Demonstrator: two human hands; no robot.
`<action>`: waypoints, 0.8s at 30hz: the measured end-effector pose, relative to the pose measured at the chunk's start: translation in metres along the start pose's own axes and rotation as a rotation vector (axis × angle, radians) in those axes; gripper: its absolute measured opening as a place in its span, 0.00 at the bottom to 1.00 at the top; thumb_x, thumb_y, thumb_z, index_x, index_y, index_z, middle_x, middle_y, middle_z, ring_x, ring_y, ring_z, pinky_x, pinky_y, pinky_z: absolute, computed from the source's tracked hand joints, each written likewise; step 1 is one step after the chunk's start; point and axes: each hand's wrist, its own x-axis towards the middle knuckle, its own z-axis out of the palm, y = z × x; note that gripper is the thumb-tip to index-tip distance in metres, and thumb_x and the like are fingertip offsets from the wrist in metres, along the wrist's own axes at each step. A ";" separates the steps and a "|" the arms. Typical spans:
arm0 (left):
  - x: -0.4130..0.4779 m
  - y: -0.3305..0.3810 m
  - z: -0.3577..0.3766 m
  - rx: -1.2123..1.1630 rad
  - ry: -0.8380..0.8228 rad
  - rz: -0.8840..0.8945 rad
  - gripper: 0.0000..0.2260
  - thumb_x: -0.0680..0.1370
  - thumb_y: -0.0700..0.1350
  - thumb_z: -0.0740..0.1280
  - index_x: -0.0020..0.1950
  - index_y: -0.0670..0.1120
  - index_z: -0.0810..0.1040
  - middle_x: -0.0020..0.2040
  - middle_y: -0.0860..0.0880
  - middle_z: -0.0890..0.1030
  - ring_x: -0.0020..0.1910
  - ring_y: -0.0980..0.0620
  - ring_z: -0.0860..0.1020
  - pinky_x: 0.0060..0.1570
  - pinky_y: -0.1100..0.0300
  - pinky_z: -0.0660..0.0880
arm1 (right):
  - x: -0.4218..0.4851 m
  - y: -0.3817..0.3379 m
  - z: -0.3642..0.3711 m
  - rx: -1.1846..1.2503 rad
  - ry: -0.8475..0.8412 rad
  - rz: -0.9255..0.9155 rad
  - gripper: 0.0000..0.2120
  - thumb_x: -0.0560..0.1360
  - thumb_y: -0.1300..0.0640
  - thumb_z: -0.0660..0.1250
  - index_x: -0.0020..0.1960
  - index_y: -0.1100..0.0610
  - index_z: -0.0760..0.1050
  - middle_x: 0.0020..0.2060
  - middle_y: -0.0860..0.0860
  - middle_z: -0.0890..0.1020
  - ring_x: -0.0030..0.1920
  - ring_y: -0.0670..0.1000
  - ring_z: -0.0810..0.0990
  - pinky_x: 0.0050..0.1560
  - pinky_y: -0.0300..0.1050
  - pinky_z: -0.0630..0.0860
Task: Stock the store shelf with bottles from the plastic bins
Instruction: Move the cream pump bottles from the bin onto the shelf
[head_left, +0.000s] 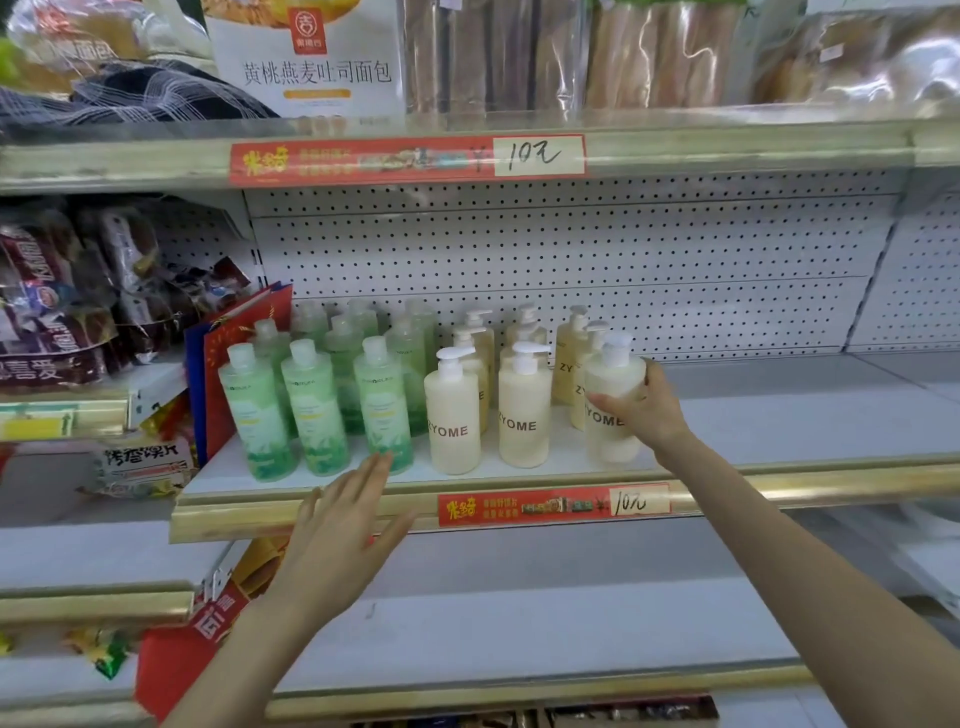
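step: placing a cream pump bottle (612, 382) at the front of the shelf (779, 475), right end of the cream row
right hand (649, 410): is wrapping the bottle's right side, thumb lying across the label, fingers curled behind; bottle is standing upright, base at or just above the shelf board, cannot tell which
left hand (337, 535): is hovering flat with fingers straight and spread, holding nothing, in front of the shelf rail; fingertips are reaching near the base of a green bottle (382, 410), contact unclear
stock so far: green bottles (311, 410) are filling the left block, cream bottles (452, 415) are lining up just beside them, several deep
free space: bare shelf is running on to the right of the held bottle
plastic bins: not showing in this view
progress: partway by my guess, much shelf is waiting
next move: probably calling for setting the bottle down square with its row, label forward, then letting go without nudging its neighbours
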 end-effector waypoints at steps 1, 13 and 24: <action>0.000 -0.002 0.002 -0.001 -0.007 -0.011 0.45 0.64 0.74 0.31 0.77 0.54 0.44 0.78 0.56 0.51 0.76 0.54 0.52 0.73 0.51 0.52 | 0.004 0.002 0.002 0.010 -0.008 0.011 0.33 0.67 0.56 0.77 0.67 0.56 0.65 0.58 0.52 0.73 0.56 0.54 0.72 0.54 0.51 0.73; -0.003 -0.018 0.009 -0.069 -0.020 -0.146 0.30 0.79 0.61 0.51 0.77 0.53 0.44 0.77 0.54 0.52 0.75 0.51 0.55 0.72 0.52 0.54 | 0.027 0.026 0.005 -0.021 -0.212 0.056 0.34 0.71 0.55 0.74 0.70 0.57 0.59 0.59 0.50 0.70 0.58 0.51 0.70 0.56 0.49 0.72; -0.016 -0.035 0.003 -0.080 0.007 -0.122 0.30 0.79 0.61 0.50 0.78 0.52 0.45 0.78 0.53 0.52 0.75 0.50 0.55 0.72 0.51 0.54 | 0.015 0.027 0.008 -0.324 -0.247 0.127 0.42 0.68 0.70 0.72 0.74 0.62 0.52 0.68 0.61 0.67 0.68 0.61 0.67 0.67 0.58 0.66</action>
